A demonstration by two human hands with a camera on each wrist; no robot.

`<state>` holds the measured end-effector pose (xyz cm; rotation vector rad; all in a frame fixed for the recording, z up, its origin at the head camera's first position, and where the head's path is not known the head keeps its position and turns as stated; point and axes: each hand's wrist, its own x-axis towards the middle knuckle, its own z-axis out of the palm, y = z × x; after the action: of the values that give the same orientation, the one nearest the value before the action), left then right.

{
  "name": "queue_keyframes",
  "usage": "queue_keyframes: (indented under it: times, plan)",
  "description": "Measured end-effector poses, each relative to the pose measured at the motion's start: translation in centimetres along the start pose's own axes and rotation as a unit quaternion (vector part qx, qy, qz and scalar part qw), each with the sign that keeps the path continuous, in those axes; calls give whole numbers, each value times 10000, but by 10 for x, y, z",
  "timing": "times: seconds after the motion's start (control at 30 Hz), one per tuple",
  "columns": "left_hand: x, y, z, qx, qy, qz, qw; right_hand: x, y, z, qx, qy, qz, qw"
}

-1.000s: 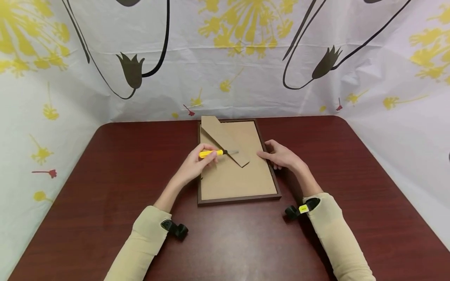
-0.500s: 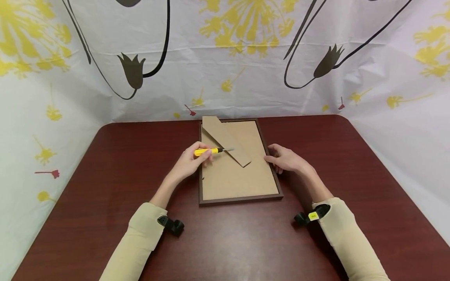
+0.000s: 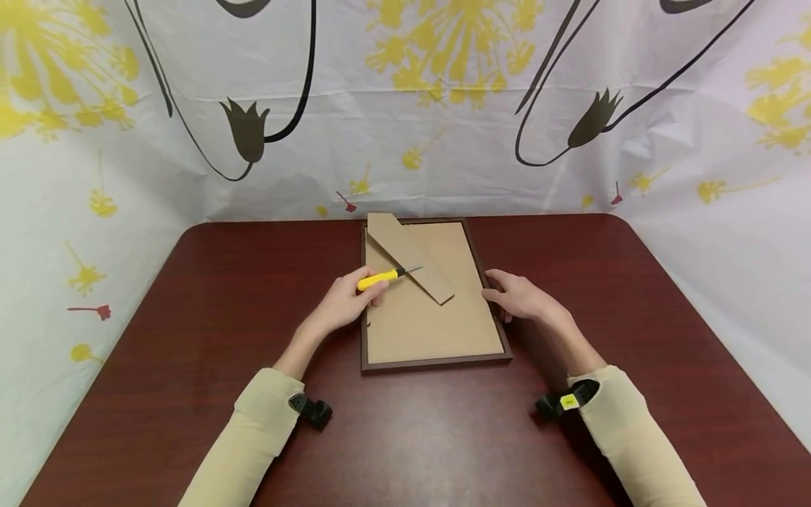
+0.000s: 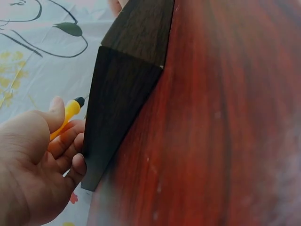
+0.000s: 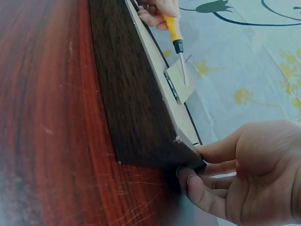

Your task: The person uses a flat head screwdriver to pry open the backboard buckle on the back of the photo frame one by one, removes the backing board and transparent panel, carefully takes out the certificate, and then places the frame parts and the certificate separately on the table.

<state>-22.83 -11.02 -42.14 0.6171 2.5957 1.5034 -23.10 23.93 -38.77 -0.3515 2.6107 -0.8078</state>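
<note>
A yellow screwdriver (image 3: 376,281) was pinched in the curled left hand (image 3: 345,303), pointed across the flap (image 3: 415,262); the frame (image 3: 437,363), between the hands, was gripped at its edge by the right hand (image 3: 521,296). Work on its backing (image 3: 437,332) seemed under way; careful aim was likely needed next.

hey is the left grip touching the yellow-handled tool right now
Touching. In the head view, the left grip pinches the yellow-handled tool by its handle, thumb and fingers against it.
</note>
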Motion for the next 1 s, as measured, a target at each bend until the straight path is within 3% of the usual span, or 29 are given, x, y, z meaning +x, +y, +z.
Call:
queue_keyframes:
  times: [0.27,0.5,0.6,0.83,1.0]
  plan:
    - [-10,7,6,43,-142,-26,9999,12,4,-4,-90,160,-98,9998]
    - [-23,24,10,-135,-835,-47,9964,22,7,-4,-563,737,-217,9955]
    - [-24,28,10,-152,-982,-9,9951,23,9,-3,-575,892,-200,9942]
    - [-23,28,7,-216,-875,6,9959,12,14,2,-785,985,-449,9910]
    - [-20,23,1,-89,-447,61,9989,-3,16,4,-923,996,-677,9884]
